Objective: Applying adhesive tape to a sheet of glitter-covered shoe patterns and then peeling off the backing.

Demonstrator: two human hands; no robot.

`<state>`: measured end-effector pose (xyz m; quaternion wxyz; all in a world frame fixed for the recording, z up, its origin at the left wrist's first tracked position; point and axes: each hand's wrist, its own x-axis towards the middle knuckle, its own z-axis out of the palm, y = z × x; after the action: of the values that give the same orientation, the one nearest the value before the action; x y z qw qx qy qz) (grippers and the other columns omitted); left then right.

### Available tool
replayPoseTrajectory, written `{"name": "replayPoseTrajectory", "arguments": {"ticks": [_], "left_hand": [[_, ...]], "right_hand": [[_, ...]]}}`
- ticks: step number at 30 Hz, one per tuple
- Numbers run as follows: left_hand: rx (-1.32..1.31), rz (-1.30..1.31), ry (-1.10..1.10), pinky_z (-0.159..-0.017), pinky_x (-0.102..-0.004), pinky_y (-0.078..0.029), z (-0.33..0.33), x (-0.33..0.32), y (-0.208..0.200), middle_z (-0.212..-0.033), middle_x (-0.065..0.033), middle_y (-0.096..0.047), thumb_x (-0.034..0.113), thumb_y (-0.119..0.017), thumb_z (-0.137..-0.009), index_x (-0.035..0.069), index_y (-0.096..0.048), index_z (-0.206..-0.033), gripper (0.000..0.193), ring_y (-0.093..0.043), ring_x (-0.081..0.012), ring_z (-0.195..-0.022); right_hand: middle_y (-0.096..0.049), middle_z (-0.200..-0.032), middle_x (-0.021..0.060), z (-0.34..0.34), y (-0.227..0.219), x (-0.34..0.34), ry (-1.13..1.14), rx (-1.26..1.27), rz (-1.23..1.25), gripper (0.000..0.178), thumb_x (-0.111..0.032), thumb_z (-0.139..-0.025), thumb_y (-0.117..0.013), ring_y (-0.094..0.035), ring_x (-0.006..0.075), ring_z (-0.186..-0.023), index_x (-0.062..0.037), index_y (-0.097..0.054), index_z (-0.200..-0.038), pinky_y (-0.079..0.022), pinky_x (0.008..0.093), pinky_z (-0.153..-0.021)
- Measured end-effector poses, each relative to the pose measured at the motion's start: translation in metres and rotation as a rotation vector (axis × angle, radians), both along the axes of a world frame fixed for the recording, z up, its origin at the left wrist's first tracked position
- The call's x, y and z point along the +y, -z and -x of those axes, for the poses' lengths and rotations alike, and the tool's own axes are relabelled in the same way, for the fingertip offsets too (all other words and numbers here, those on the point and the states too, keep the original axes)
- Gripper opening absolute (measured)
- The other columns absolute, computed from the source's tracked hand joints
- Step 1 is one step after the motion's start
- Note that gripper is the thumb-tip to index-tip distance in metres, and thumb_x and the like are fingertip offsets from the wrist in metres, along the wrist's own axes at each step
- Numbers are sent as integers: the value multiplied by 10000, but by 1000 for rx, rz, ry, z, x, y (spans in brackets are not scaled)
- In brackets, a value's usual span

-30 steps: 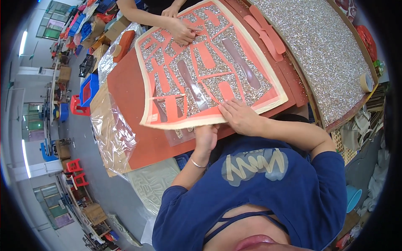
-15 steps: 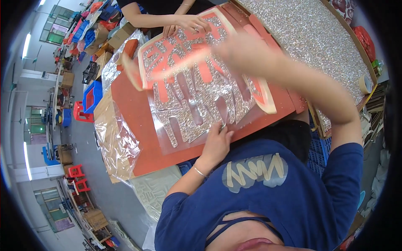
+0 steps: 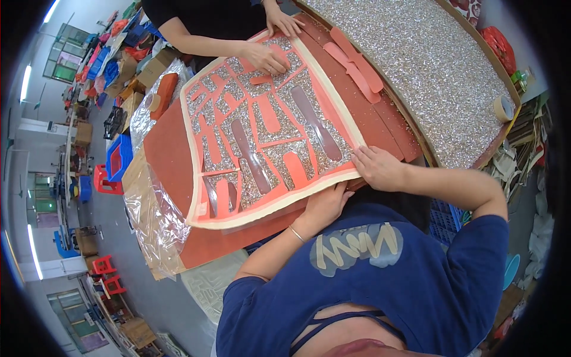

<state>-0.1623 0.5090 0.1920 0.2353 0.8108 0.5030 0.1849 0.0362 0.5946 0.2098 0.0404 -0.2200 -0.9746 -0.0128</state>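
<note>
A coral stencil sheet (image 3: pixel 270 116) with cut-out shapes and a cream taped border (image 3: pixel 262 215) lies over a transparent film. Silvery rhinestone grains fill most of its openings; some long openings show bare, shiny film. My right hand (image 3: pixel 380 169) grips the near right corner of the stencil, fingers on top of the border and thumb hidden. Just left of it, my left hand (image 3: pixel 324 208) is at the near edge, its fingers together and fingertips partly under the border. What they pinch is hidden. Across the table, a co-worker's hand (image 3: pixel 266 58) touches the stencil; their other hand (image 3: pixel 282 21) rests at its far edge.
A wide tray of glittering grains (image 3: pixel 416 59) with a tape roll (image 3: pixel 504 109) stands at right. Loose coral strips (image 3: pixel 354 62) lie on the reddish board (image 3: pixel 169 140). Crinkled clear plastic (image 3: pixel 157 223) covers the left side. Blue baskets (image 3: pixel 119 157) and red stools (image 3: pixel 107 178) stand beyond.
The near part of the stencil, lifted and folded back before, now lies down over the film. My right hand has come down from the far side to the near right corner.
</note>
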Motion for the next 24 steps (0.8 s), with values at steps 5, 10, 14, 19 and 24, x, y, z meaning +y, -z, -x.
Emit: {"name": "replayPoseTrajectory", "arguments": {"ticks": [5,10,14,19,24], "left_hand": [[197,-183,1,-936,-440,-367,-11,4,-6,-1222,-160,-491,299,-610,-840,28,-520,-1195,456,-466,-320,-1129],[-213,-141,-55,-853,-392,-440,0,14,-1,-1052,-147,-578,210,-564,-906,37,-566,-1127,281,-559,-261,-998],[-737,368,-377,-788,-289,-478,33,16,-9,-1008,-112,-614,184,-579,-906,2,-609,-1041,229,-597,-176,-914],[-842,661,-373,-828,-275,-479,86,35,-27,-1000,-78,-645,185,-559,-929,-17,-603,-1082,257,-590,-130,-930],[-760,680,-575,-770,-274,-478,107,67,-52,-947,-105,-657,251,-678,-840,-35,-614,-1041,355,-609,-169,-898]], "right_hand": [[-636,-699,83,39,-102,123,158,-53,-270,98,-152,-754,-602,-657,217,-692,-66,-642,-778,-512,375,-550],[-631,-733,181,55,-253,165,384,146,-342,238,-100,-781,-542,-648,318,-698,39,-608,-962,-497,413,-575],[-629,-721,158,45,-227,135,56,389,-278,254,-88,-817,-515,-628,280,-658,-41,-619,-1044,-496,383,-585],[-584,-654,190,36,-209,79,-60,-319,547,158,-77,-827,-490,-593,319,-641,-4,-610,-754,-471,414,-657],[-614,-676,167,64,-121,92,-8,-156,748,208,-186,-877,-532,-607,334,-657,-12,-646,-866,-481,449,-657]]}}
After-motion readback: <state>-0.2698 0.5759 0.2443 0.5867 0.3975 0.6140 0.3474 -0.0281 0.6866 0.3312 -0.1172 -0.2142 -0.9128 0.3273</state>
